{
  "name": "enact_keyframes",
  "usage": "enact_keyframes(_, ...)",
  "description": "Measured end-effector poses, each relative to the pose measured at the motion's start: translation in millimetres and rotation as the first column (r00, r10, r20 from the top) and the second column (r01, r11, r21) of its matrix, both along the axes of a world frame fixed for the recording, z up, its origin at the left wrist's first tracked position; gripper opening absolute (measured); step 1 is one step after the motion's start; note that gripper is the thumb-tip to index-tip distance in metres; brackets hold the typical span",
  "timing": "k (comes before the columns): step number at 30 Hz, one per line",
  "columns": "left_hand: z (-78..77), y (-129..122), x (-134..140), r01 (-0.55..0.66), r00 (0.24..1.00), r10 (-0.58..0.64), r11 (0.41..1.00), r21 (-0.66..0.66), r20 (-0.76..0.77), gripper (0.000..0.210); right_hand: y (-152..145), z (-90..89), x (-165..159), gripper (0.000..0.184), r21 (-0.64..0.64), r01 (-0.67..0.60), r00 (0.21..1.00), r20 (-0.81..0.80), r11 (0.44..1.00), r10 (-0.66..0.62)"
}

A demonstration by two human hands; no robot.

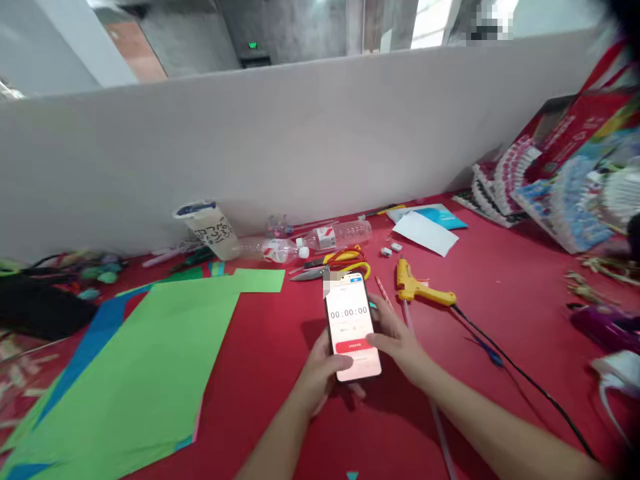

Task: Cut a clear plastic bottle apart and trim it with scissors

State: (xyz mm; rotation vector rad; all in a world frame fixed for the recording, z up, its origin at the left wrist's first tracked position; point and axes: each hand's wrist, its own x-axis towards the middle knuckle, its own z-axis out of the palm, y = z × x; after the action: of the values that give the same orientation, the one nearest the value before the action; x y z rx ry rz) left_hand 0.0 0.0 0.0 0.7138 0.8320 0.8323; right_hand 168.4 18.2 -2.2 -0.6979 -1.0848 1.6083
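Both hands hold a smartphone (353,327) over the red table, its lit screen facing me with a timer reading 00:00:00 and a red button. My left hand (323,370) grips the lower left edge, thumb resting on the screen. From the right side my right hand (395,337) closes round the phone, its thumb tip at the red button. Beyond the phone's top edge lie scissors with yellow handles (357,268), partly hidden by it. Right of my right hand, a yellow glue gun (423,291) lies on the table, its dark cord running toward the lower right.
Green sheets (155,360) are stacked over blue ones at left. Behind are a paper cup (213,230) and two plastic bottles, including a clear bottle (345,235). White paper (425,232) lies farther right. Patterned packs (565,180) crowd the right side. A white partition (300,140) bounds the table.
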Motion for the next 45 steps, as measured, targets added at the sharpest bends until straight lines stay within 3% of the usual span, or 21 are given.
enact_keyframes(5,-1.6,0,-1,0.0,1.0,0.0,1.0,0.014,-0.001,0.064,2,-2.7,-1,0.061,0.014,0.004,1.0,-0.001,1.0,-0.004)
enact_keyframes(23,12.8,-1,0,-0.009,0.999,0.009,1.0,0.007,-0.03,0.065,0,12.7,0,0.06,-0.018,0.013,0.998,0.06,1.0,-0.011)
enact_keyframes(45,14.3,-1,1,0.001,0.999,0.0,1.0,0.01,-0.034,0.068,2,8.3,1,0.06,-0.008,0.014,0.998,0.066,1.0,-0.014)
